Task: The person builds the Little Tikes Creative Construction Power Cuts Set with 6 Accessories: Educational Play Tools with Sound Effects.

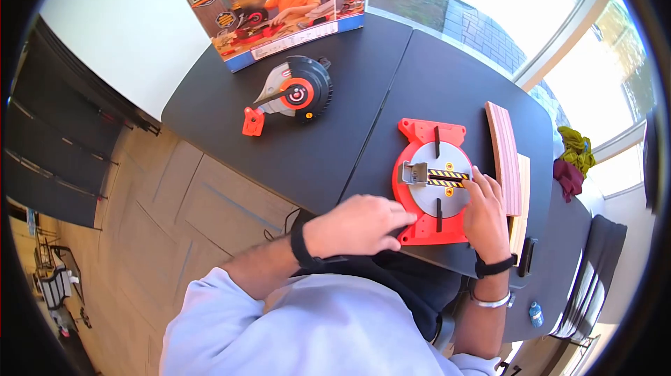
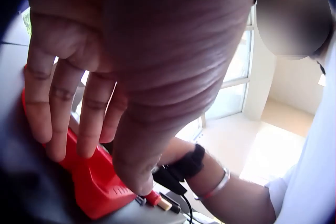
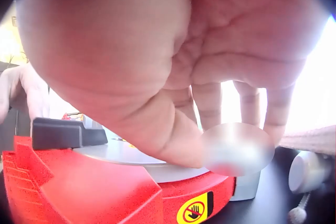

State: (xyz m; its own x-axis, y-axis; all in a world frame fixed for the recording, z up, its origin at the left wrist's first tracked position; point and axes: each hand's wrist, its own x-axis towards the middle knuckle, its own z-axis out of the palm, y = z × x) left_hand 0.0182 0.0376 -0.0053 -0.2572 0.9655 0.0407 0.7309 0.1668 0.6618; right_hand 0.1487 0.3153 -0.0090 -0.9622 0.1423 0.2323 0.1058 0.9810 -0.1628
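A red toy miter saw base (image 1: 447, 229) with a grey round turntable (image 1: 426, 198) lies on the dark table. Yellow-and-black stripes flank the turntable's slot, and a grey bracket (image 1: 415, 173) stands at its left end. My left hand (image 1: 360, 226) reaches the base's near left edge, fingers extended and fingertips right at the red rim. At the slot's right end, my right hand (image 1: 487, 219) pinches the turntable's grey handle (image 3: 247, 188) between thumb and fingers; a blurred patch hides part of that grip.
A toy circular saw head (image 1: 297, 89) with a red tab lies at the far left. Behind it stands a printed box (image 1: 272, 12). Wood-look planks (image 1: 504, 159) lie just right of the base. A small bottle (image 1: 536, 314) and crumpled cloths (image 1: 574, 156) are farther right.
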